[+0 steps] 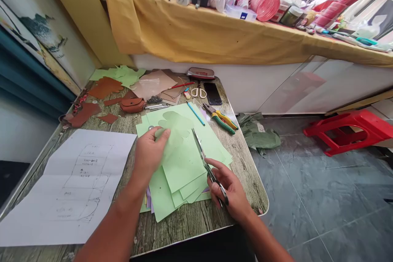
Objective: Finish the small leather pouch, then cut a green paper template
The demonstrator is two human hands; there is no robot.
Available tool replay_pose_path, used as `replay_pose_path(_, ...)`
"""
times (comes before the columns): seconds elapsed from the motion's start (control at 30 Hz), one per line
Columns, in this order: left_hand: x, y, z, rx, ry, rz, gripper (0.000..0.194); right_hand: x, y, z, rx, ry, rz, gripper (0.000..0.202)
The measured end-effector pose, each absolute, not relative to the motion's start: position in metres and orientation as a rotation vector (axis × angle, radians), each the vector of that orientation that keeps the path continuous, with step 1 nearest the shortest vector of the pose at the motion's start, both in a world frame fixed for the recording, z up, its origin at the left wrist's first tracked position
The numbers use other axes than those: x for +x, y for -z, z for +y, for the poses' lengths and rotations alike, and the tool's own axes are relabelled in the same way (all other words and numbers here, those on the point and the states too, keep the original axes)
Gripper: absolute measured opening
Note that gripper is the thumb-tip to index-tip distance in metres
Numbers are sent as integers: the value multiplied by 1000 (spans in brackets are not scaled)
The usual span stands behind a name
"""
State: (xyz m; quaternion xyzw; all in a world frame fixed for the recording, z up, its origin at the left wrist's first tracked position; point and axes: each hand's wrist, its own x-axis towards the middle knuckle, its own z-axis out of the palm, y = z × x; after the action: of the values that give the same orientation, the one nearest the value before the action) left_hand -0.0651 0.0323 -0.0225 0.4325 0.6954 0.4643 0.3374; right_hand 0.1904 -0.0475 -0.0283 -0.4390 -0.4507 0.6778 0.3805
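Observation:
Between the thumb and fingers of my left hand [151,150] is a green paper cut-out [176,125] with a wavy, scalloped edge, held over a stack of light green sheets [184,172]. My right hand [227,190] grips black-handled scissors [202,153], fingers in the handles. The blades point up and to the left, just right of the cut-out and apart from it. On the stack's upper edge rests a blue pencil [195,114]. Pliers with yellow and green handles [221,119] lie to the right of the stack.
A drawn white sheet [92,180] covers the table's left side. Leather scraps [106,88], a brown pouch [132,105], white-handled scissors [199,92] and a phone [212,93] lie at the back. Beyond the right edge are a green bag [258,131] and a red stool [350,131].

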Motion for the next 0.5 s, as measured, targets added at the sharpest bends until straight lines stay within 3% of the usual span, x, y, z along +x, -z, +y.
replay_pose_path(0.2,-59,21,30,1309,-1028,2108,32,198,32,-56,-1100,-1807,-1140,72)
replay_pose_path(0.5,-58,27,30,1454,-1036,2204,28,201,36,-59,-1142,-1810,-1143,74)
